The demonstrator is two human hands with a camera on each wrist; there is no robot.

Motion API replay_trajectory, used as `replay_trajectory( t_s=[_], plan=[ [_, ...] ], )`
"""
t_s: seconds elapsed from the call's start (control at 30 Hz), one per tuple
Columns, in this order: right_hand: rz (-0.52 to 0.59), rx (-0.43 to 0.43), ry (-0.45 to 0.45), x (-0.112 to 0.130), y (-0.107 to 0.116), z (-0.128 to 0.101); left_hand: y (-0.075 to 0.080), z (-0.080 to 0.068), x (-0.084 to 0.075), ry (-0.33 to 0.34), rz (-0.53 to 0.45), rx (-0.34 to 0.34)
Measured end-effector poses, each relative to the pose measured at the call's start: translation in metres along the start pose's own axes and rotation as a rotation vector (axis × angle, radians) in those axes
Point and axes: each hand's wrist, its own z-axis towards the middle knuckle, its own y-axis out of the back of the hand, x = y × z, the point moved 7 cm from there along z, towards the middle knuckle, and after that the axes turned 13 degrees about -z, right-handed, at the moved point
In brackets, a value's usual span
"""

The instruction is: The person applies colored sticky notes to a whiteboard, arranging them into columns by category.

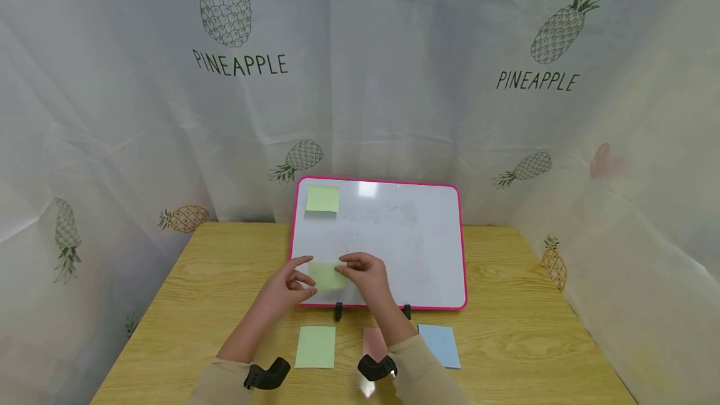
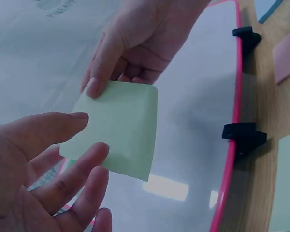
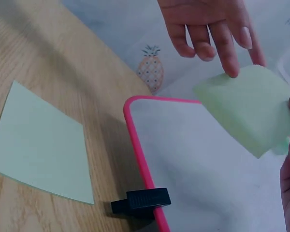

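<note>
A pink-framed whiteboard leans upright on the wooden table. One green sticky note is stuck at its top left corner. Low on the board's left side, a second green sticky note is pinched at its edge by my right hand; in the left wrist view the right hand grips the note between thumb and fingers. My left hand has relaxed, nearly straight fingers at the note's left edge. In the right wrist view its index fingertip touches the note's corner.
Three pads lie on the table in front of the board: green, pink partly under my right forearm, and blue. Black clip stands hold the board's lower edge. Pineapple-print curtains enclose the table on three sides.
</note>
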Motion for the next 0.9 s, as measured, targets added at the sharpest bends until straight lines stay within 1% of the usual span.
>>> replay_trajectory(
  t_s=[0.1, 0.2, 0.27, 0.37, 0.47, 0.57, 0.67, 0.8, 0.9],
  plan=[
    [0.007, -0.018, -0.015, -0.005, 0.000, 0.006, 0.002, 0.007, -0.002, 0.005, -0.021, 0.002],
    [0.030, -0.017, -0.004, -0.005, 0.000, 0.009, 0.004, 0.013, -0.003, 0.019, -0.053, -0.002],
    [0.059, 0.001, 0.019, -0.002, -0.001, 0.010, 0.006, 0.015, -0.002, 0.037, -0.061, -0.018],
    [0.097, 0.036, 0.056, 0.000, -0.003, 0.012, 0.009, 0.020, -0.001, 0.053, -0.049, -0.053],
    [0.118, 0.057, 0.083, 0.001, -0.005, 0.016, 0.012, 0.025, -0.003, 0.049, -0.012, -0.097],
    [0.109, 0.071, 0.084, 0.003, -0.006, 0.020, 0.016, 0.032, -0.004, 0.042, 0.017, -0.146],
    [0.085, 0.079, 0.073, 0.012, -0.006, 0.021, 0.019, 0.037, -0.005, 0.038, 0.040, -0.202],
    [0.071, 0.070, 0.086, 0.024, -0.005, 0.022, 0.020, 0.043, -0.003, 0.035, 0.000, -0.248],
    [0.076, 0.070, 0.110, 0.024, -0.006, 0.027, 0.021, 0.048, 0.001, 0.026, -0.050, -0.278]
  ],
)
